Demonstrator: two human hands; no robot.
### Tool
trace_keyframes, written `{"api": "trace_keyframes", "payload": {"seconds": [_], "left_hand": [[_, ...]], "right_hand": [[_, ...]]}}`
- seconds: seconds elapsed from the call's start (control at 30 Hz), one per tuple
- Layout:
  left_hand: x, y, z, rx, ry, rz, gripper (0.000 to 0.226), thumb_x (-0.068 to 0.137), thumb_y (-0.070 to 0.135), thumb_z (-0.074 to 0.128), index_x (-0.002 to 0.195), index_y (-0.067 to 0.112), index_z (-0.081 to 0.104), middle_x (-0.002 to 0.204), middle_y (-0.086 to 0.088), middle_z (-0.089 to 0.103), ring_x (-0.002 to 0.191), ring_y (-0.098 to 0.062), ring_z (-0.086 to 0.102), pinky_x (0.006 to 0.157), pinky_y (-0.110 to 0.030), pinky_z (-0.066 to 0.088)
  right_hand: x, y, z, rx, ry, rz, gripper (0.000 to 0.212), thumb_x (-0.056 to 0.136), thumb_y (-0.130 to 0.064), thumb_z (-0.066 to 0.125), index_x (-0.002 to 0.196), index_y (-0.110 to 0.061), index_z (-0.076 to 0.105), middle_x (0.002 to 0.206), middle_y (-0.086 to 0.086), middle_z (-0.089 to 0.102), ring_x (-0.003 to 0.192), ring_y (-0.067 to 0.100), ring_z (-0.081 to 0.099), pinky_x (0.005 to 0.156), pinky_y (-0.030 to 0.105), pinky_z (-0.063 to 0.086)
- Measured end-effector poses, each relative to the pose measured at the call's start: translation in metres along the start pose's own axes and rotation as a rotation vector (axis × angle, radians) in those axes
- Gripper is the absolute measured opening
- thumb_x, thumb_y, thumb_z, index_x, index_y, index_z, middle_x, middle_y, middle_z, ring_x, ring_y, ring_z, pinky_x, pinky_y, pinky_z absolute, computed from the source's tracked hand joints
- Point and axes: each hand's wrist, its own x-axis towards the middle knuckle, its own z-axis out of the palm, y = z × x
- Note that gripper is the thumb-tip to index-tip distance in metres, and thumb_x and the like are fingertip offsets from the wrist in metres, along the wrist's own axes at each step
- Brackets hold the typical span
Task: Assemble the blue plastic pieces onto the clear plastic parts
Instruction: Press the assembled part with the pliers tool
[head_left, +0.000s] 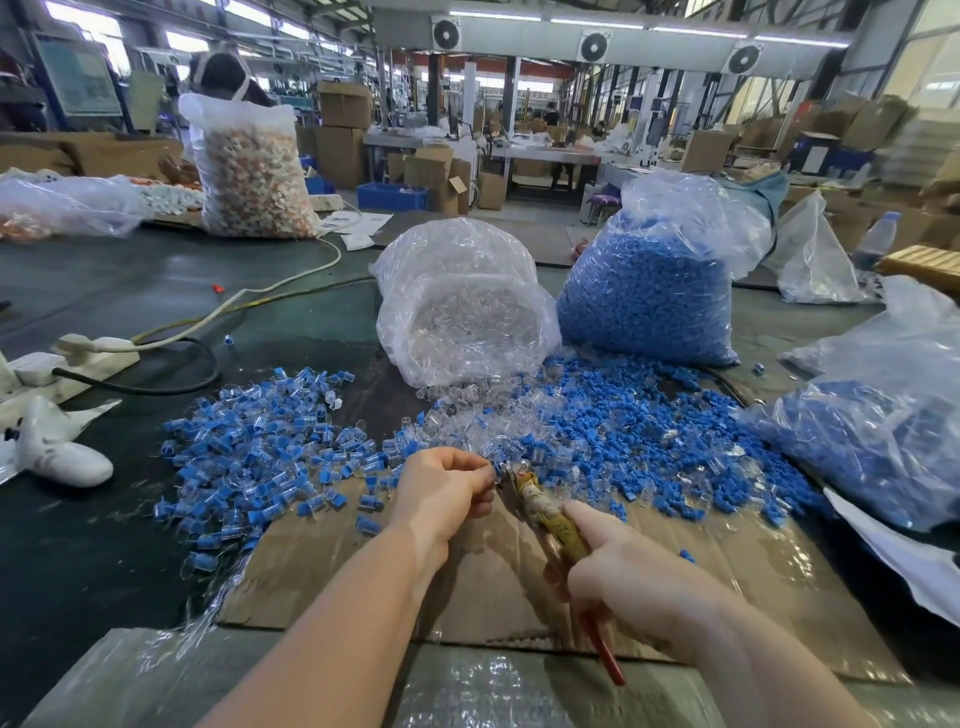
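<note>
Blue plastic pieces (639, 441) and clear plastic parts (467, 415) lie loose just beyond our hands, with bags more behind; an assembled pile (249, 457) sits left, so we judge ourselves partway. Our left hand (441, 493) pinches one clear part; our right hand (628, 577) grips pliers (545, 512) meeting it.

No text, label, brand or number can be read anywhere. The wall board (80, 78) at far left carries print too blurred to make out, and the wrapped tool handle (540, 501) shows only indistinct coloured marks.
</note>
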Motion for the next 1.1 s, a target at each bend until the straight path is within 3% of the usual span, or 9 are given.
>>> {"api": "trace_keyframes", "payload": {"seconds": [0.1, 0.17, 0.27, 0.37, 0.47, 0.7, 0.8, 0.97, 1.1], "left_hand": [[0.0, -0.001, -0.003, -0.024, 0.057, 0.011, 0.006, 0.085, 0.0, 0.061, 0.084, 0.005, 0.064, 0.069, -0.008, 0.063, 0.054, -0.011, 0.059, 0.046, -0.017, 0.048], [0.002, -0.003, -0.01, 0.025, 0.151, 0.049, 0.006, 0.086, 0.003, 0.061, 0.085, 0.007, 0.064, 0.067, -0.006, 0.062, 0.051, -0.01, 0.057, 0.043, -0.019, 0.047], [0.008, -0.006, -0.03, 0.376, 0.362, 0.264, 0.007, 0.087, 0.008, 0.061, 0.086, 0.012, 0.066, 0.079, 0.0, 0.066, 0.061, -0.005, 0.056, 0.055, -0.013, 0.043], [0.016, -0.009, -0.055, 0.634, 0.498, 0.426, 0.016, 0.09, 0.008, 0.057, 0.099, 0.009, 0.07, 0.099, -0.006, 0.065, 0.079, -0.013, 0.055, 0.071, -0.02, 0.044], [0.023, -0.017, -0.074, 0.753, 0.539, 0.419, 0.02, 0.091, 0.004, 0.054, 0.104, 0.003, 0.069, 0.104, -0.011, 0.061, 0.082, -0.015, 0.048, 0.071, -0.024, 0.039], [0.022, -0.026, -0.069, 0.973, 0.534, 0.483, 0.027, 0.086, 0.007, 0.061, 0.112, 0.011, 0.066, 0.111, -0.007, 0.06, 0.105, -0.023, 0.044, 0.091, -0.033, 0.038], [0.014, -0.026, -0.049, 0.898, 0.443, 0.587, 0.024, 0.084, 0.009, 0.064, 0.106, 0.013, 0.068, 0.104, -0.002, 0.059, 0.097, -0.012, 0.04, 0.088, -0.022, 0.032], [0.003, -0.036, -0.011, 0.837, 0.204, 0.676, 0.019, 0.088, 0.016, 0.06, 0.106, 0.02, 0.065, 0.096, 0.014, 0.052, 0.095, -0.003, 0.043, 0.082, -0.011, 0.028], [0.0, -0.044, 0.013, 0.787, 0.091, 0.67, 0.018, 0.09, 0.017, 0.057, 0.106, 0.02, 0.065, 0.098, 0.013, 0.054, 0.094, -0.001, 0.043, 0.089, -0.012, 0.036]], "right_hand": [[0.004, 0.011, -0.003, 0.361, 0.033, 0.063, 0.043, 0.068, 0.007, 0.056, 0.098, -0.023, 0.061, 0.089, 0.011, 0.06, 0.072, 0.021, 0.059, 0.066, 0.034, 0.05], [0.008, 0.019, -0.006, 0.368, 0.155, 0.057, 0.045, 0.066, 0.008, 0.057, 0.101, -0.02, 0.06, 0.09, 0.015, 0.058, 0.068, 0.023, 0.055, 0.063, 0.038, 0.048], [0.015, 0.031, -0.015, 0.145, 0.462, 0.001, 0.045, 0.07, 0.008, 0.058, 0.108, -0.016, 0.052, 0.09, 0.007, 0.055, 0.065, 0.018, 0.051, 0.055, 0.03, 0.042], [0.021, 0.048, -0.032, -0.222, 0.705, 0.076, 0.055, 0.074, -0.004, 0.066, 0.125, -0.016, 0.048, 0.095, 0.001, 0.053, 0.091, 0.023, 0.051, 0.082, 0.041, 0.047], [0.024, 0.062, -0.045, -0.436, 0.76, 0.206, 0.065, 0.079, -0.021, 0.069, 0.137, -0.013, 0.04, 0.113, 0.009, 0.054, 0.109, 0.026, 0.044, 0.099, 0.04, 0.037], [0.033, 0.081, -0.055, -0.601, 0.733, 0.298, 0.068, 0.082, -0.054, 0.06, 0.134, -0.016, 0.041, 0.123, 0.014, 0.052, 0.117, 0.032, 0.044, 0.097, 0.037, 0.036], [0.035, 0.084, -0.056, -0.65, 0.735, 0.3, 0.073, 0.083, -0.061, 0.051, 0.139, -0.016, 0.035, 0.124, 0.015, 0.052, 0.118, 0.031, 0.043, 0.098, 0.037, 0.036], [0.035, 0.084, -0.055, -0.726, 0.725, 0.317, 0.072, 0.085, -0.064, 0.044, 0.14, -0.019, 0.033, 0.129, 0.014, 0.048, 0.12, 0.031, 0.042, 0.102, 0.039, 0.036], [0.036, 0.075, -0.046, -0.731, 0.867, 0.156, 0.054, 0.089, -0.051, 0.05, 0.136, -0.027, 0.042, 0.131, 0.006, 0.047, 0.121, 0.026, 0.039, 0.102, 0.041, 0.033]]}}
